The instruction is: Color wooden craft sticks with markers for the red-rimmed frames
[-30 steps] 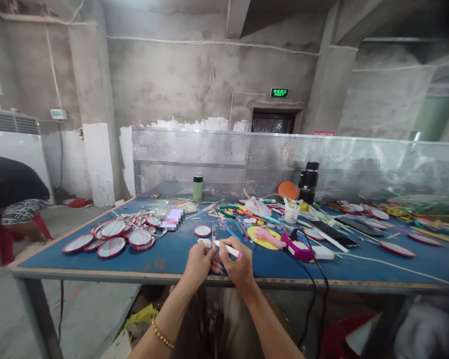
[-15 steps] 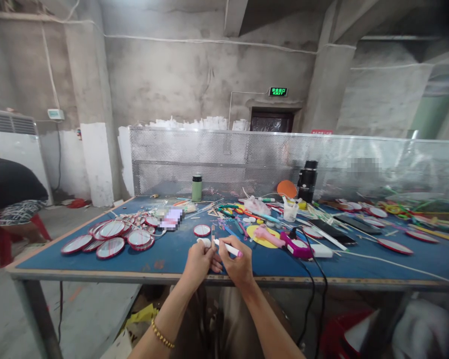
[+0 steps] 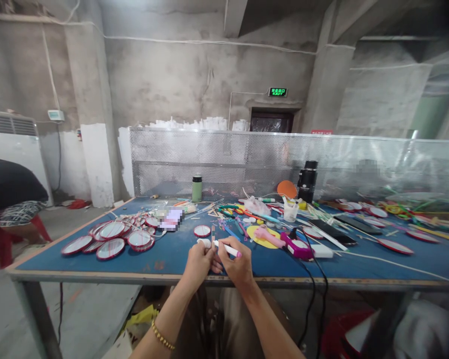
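My left hand [image 3: 199, 263] is closed on a narrow, flat, light-brown stick [image 3: 213, 233] that stands up between its fingers. In my right hand [image 3: 239, 264] is a white marker pen [image 3: 229, 248] with a pink end, its tip at or close to the stick; I cannot tell whether they touch. A white object [image 3: 204, 243] shows beside my left fingers, its kind unclear. Just beyond my hands lies a small round disc [image 3: 202, 231] with a red rim and a pale face.
Red-rimmed discs [image 3: 111, 248] pile up on the left of the blue table [image 3: 172, 259], beside a phone [image 3: 171, 219]. To the right lie a purple device [image 3: 298, 245] with black cables and a pink tool [image 3: 268, 235]. Behind stand a green bottle [image 3: 196, 188] and a black flask [image 3: 308, 182].
Almost nothing differs. The marker and my right hand have shifted very slightly to the left; my left hand keeps the stick in the same place.
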`<state>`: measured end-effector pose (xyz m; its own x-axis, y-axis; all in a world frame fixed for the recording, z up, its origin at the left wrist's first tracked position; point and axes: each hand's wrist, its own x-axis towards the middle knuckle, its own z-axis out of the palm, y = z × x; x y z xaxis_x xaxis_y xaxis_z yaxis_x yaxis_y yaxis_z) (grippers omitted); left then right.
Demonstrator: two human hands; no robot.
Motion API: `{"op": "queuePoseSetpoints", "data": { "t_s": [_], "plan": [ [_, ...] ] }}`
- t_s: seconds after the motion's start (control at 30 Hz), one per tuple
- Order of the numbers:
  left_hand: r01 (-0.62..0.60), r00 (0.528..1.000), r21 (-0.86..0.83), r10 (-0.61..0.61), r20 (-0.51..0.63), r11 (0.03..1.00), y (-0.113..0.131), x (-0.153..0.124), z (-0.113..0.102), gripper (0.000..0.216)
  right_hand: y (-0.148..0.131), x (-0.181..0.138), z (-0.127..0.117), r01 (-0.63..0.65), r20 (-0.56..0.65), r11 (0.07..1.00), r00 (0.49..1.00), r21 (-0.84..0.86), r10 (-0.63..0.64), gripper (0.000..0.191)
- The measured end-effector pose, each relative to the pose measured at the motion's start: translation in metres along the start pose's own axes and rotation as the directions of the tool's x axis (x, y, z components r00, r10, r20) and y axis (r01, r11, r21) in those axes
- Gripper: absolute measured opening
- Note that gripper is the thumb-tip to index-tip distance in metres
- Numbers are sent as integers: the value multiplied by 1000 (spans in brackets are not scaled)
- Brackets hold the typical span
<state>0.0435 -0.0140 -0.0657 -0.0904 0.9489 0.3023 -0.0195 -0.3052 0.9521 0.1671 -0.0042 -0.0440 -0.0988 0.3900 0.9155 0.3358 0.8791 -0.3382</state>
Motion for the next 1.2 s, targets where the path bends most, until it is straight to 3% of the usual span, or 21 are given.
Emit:
{"op": "queuePoseSetpoints", "data": {
  "t_s": [0.2,0.37,0.5,0.6,0.7,0.77,0.87,0.97,1.03,1.1,1.13,1.2],
  "plan": [
    [19,1000,-12,-18,24,1000,3,-1,0,33,0,1,-1,-3,-58,999,998,-39,0,17],
    [18,1000,-24,-18,11,1000,4,-1,0,33,1,-2,1,17,-39,999,999,-34,-18,17],
    [45,999,-49,-45,4,998,7,-3,0,30,2,-5,-3,-34,-114,999,993,-26,31,13],
    [69,998,-30,-69,4,997,10,-5,0,29,13,-2,-24,-81,-181,996,981,-31,74,14],
    [68,998,-10,-68,-7,998,11,-6,0,29,34,5,-61,-90,-261,985,964,-145,49,18],
    [62,998,-10,-63,-22,998,10,-6,1,29,49,11,-85,-98,-245,968,969,-231,40,19],
    [56,998,-1,-56,-23,998,8,-6,1,28,67,23,-104,-62,-61,923,997,-379,42,19],
    [38,999,18,-37,-12,999,7,-7,0,25,76,42,-95,37,212,884,975,-465,71,24],
    [33,999,25,-33,-4,999,7,-7,0,25,78,58,-78,123,395,838,911,-531,117,26],
    [41,999,28,-41,0,999,7,-7,0,25,79,73,-60,241,556,750,807,-617,198,33],
    [45,999,25,-45,1,999,7,-6,0,25,80,80,-52,309,621,701,746,-643,241,36],
    [47,999,14,-47,2,999,7,-6,0,25,81,91,-39,357,671,677,688,-644,276,36]
  ]
}}
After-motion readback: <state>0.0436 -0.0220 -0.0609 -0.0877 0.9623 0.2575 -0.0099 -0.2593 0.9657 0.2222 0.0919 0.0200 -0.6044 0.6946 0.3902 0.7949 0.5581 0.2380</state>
